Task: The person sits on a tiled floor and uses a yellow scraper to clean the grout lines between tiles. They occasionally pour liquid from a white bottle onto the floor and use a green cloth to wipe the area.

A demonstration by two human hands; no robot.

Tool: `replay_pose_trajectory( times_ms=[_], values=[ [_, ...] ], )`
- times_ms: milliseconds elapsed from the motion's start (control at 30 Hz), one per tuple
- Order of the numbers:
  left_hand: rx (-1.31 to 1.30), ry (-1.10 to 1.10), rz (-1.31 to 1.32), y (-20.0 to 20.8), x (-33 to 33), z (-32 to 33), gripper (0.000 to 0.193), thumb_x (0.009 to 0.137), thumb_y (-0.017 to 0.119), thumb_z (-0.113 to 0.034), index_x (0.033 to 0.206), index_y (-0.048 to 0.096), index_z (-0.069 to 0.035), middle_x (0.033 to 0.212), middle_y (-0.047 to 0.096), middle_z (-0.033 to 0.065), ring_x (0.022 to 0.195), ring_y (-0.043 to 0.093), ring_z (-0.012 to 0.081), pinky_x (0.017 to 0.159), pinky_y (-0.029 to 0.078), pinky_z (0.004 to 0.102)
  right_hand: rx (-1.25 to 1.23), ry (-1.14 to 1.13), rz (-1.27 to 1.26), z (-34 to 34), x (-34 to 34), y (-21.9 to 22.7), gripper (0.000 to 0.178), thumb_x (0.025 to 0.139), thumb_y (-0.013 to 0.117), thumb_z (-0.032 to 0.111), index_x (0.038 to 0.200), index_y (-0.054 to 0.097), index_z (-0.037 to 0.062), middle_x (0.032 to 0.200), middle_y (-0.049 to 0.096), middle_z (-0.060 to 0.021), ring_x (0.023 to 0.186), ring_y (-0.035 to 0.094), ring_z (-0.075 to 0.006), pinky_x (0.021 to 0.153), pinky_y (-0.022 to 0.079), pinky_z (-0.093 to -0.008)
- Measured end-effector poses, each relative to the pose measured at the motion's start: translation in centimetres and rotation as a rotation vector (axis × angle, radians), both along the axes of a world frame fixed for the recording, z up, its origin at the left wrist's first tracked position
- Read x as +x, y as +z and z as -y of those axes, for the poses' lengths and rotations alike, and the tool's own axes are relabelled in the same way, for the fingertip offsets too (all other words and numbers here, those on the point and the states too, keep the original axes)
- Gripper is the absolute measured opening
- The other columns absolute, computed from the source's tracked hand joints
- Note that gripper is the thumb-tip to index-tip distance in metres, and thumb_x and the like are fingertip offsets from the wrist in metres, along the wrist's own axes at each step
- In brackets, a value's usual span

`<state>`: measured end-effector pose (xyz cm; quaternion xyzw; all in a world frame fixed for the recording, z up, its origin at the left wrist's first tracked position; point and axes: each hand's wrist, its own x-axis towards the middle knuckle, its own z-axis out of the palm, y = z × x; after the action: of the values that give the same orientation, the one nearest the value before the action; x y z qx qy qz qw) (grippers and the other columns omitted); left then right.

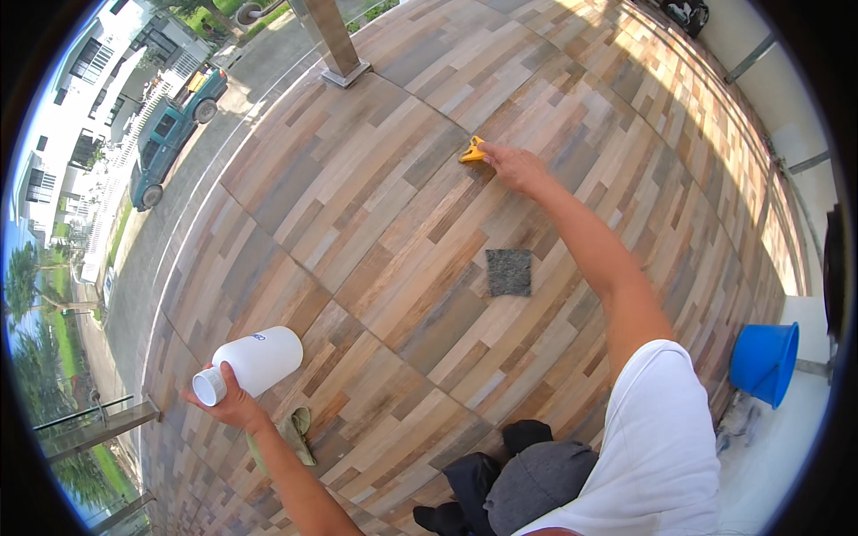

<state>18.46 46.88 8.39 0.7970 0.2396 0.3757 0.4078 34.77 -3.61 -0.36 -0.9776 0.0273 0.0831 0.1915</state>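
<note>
My left hand (234, 399) grips a white plastic bottle (271, 359) near its ribbed white cap, the bottle tilted on its side. With my arm stretched far forward, my right hand (517, 170) is closed on a small yellow scraper (472, 152). Its tip is at the wood-patterned tile floor (393, 259), beside a joint line. A square dark grey scouring pad (508, 272) lies flat on the tiles below my right forearm. Close to my left forearm, a crumpled green cloth (297, 436) rests on the floor, partly hidden by the arm.
To the right a blue bucket (764, 364) stands by the white wall. A metal post (332, 45) rises at the floor's far edge. Metal railing (98, 429) borders the left side. Beyond the edge, a teal pickup truck (174, 134) is parked on the street.
</note>
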Motion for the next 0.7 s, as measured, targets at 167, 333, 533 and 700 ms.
replay_pose_trajectory(
  times_ms=[167, 333, 533, 700],
  values=[
    [0.046, 0.215, -0.023, 0.7, -0.3, -3.8, 0.094, 0.070, 0.074, -0.021, 0.134, 0.010, 0.005, 0.099, 0.059, 0.0091, 0.091, 0.057, 0.0194, 0.078, 0.049, 0.0315, 0.048, 0.011, 0.102, 1.6, -0.4, -1.9, 0.032, 0.091, 0.038, 0.024, 0.121, 0.045, 0.0200, 0.099, 0.057, -0.0138, 0.095, 0.053, -0.0315, 0.079, 0.043, -0.0410],
    [0.011, 0.227, 0.061, 0.2, -0.3, -4.1, 0.087, 0.070, 0.073, -0.020, 0.130, 0.015, 0.005, 0.096, 0.059, 0.0087, 0.084, 0.058, 0.0199, 0.074, 0.051, 0.0323, -0.122, -0.078, -0.024, 6.5, -6.5, 0.1, 0.031, 0.090, 0.037, 0.023, 0.121, 0.045, 0.0228, 0.099, 0.055, -0.0135, 0.091, 0.054, -0.0317, 0.076, 0.044, -0.0403],
    [-0.051, 0.215, 0.131, -1.4, -0.9, -3.9, 0.087, 0.073, 0.070, -0.018, 0.133, 0.009, 0.001, 0.106, 0.058, 0.0131, 0.093, 0.057, 0.0237, 0.080, 0.050, 0.0359, -0.128, 0.023, 0.078, 5.0, -3.3, -1.2, 0.032, 0.088, 0.038, 0.017, 0.119, 0.046, 0.0235, 0.100, 0.056, -0.0120, 0.084, 0.057, -0.0314, 0.072, 0.046, -0.0412],
    [-0.035, 0.216, 0.083, -1.1, -0.6, -3.0, 0.084, 0.073, 0.069, -0.018, 0.132, 0.012, 0.002, 0.107, 0.057, 0.0129, 0.093, 0.057, 0.0241, 0.078, 0.051, 0.0364, -0.190, 0.006, 0.015, 4.0, 2.4, -1.0, 0.036, 0.087, 0.038, 0.013, 0.120, 0.045, 0.0254, 0.099, 0.058, -0.0107, 0.086, 0.057, -0.0306, 0.073, 0.046, -0.0401]
  ],
)
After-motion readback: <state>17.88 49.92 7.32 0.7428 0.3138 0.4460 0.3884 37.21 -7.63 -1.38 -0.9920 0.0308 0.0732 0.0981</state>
